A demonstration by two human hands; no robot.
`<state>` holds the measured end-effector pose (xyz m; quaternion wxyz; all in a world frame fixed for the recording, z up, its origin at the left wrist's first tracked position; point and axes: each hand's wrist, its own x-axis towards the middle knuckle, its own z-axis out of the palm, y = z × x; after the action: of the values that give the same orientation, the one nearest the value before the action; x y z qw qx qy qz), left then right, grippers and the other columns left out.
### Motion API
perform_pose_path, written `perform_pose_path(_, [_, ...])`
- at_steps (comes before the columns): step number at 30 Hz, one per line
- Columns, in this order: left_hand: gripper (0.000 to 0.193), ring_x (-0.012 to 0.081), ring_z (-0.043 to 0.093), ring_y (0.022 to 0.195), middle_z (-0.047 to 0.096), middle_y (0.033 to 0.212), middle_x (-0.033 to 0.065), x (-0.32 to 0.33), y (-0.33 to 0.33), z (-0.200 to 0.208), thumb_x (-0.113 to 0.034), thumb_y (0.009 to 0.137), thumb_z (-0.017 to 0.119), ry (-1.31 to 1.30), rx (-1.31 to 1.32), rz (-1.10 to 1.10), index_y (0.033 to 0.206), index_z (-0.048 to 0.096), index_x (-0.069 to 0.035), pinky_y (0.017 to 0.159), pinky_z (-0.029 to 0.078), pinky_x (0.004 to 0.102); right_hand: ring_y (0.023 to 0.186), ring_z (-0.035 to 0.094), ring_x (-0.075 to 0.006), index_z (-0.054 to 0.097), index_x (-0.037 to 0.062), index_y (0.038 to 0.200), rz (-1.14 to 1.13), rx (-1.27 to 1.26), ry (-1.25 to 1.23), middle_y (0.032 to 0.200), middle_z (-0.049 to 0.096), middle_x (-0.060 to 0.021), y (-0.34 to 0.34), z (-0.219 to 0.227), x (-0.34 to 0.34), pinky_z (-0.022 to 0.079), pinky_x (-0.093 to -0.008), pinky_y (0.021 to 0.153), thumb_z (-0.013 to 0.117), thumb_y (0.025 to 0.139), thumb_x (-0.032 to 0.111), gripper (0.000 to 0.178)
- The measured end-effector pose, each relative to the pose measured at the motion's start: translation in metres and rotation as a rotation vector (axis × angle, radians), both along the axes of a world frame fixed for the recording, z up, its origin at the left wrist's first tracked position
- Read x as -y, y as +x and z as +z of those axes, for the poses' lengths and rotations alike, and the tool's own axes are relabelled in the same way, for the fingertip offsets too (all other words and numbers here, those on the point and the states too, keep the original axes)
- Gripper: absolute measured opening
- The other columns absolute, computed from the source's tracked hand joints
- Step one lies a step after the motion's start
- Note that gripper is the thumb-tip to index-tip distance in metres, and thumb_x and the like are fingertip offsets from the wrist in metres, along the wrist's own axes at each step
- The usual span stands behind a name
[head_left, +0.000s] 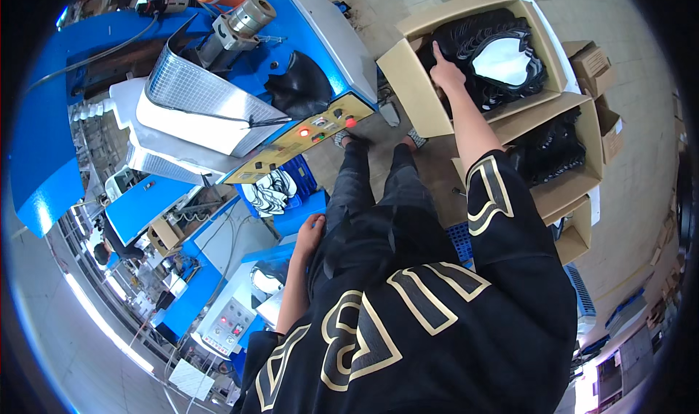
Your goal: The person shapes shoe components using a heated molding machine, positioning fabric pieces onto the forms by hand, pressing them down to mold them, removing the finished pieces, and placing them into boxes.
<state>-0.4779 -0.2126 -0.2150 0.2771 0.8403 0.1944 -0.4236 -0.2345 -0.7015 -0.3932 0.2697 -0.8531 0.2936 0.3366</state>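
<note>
My right hand (447,74) reaches over an open cardboard box (413,79) at the upper right. Its index finger is stretched out along the edge of the stacked black shoe-upper-like pieces (466,35); the other fingers are partly bent, and nothing shows in the hand. On top of the pile, to the right of this hand, is a curved piece with a white face (502,61). My left hand (311,233) hangs low beside my thigh, its fingers loosely curled together with nothing visible in them. A blue crate (300,177) with white-and-black pieces (271,193) stands near it.
A blue machine (320,21) fills the upper left, with a metal guard (196,86), a black leather-like piece (298,86) and a button panel (306,133). A second box (557,112) of black pieces stands nearer on the right. Smaller cartons (588,66) lie beyond.
</note>
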Motion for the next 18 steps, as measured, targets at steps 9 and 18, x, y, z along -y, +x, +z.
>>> perform_pose_path(9, [0.038, 0.0249, 0.064, 0.105, 0.069, 0.110, 0.0159, 0.011, 0.004, 0.010, -0.034, 0.100, 0.053, 0.024, -0.117, 0.043, 0.119, 0.064, -0.003, 0.093, 0.046, 0.0340, 0.110, 0.065, -0.0337, 0.010, 0.0490, 0.154, 0.101, -0.016, -0.045, 0.127, 0.064, -0.0159, -0.013, 0.001, -0.006, 0.051, -0.0473, 0.091, 0.045, 0.092, 0.020, 0.077])
perform_pose_path(18, [0.043, 0.0360, 0.063, 0.112, 0.067, 0.116, 0.0209, 0.013, 0.040, -0.018, -0.038, 0.098, 0.053, -0.026, -0.034, -0.222, 0.122, 0.063, -0.003, 0.096, 0.048, 0.0400, 0.129, 0.046, -0.0400, 0.035, 0.0271, 0.153, -0.065, 0.440, -0.027, 0.148, 0.045, -0.0135, -0.055, -0.071, 0.023, 0.038, -0.0462, 0.110, 0.050, 0.090, 0.026, 0.064])
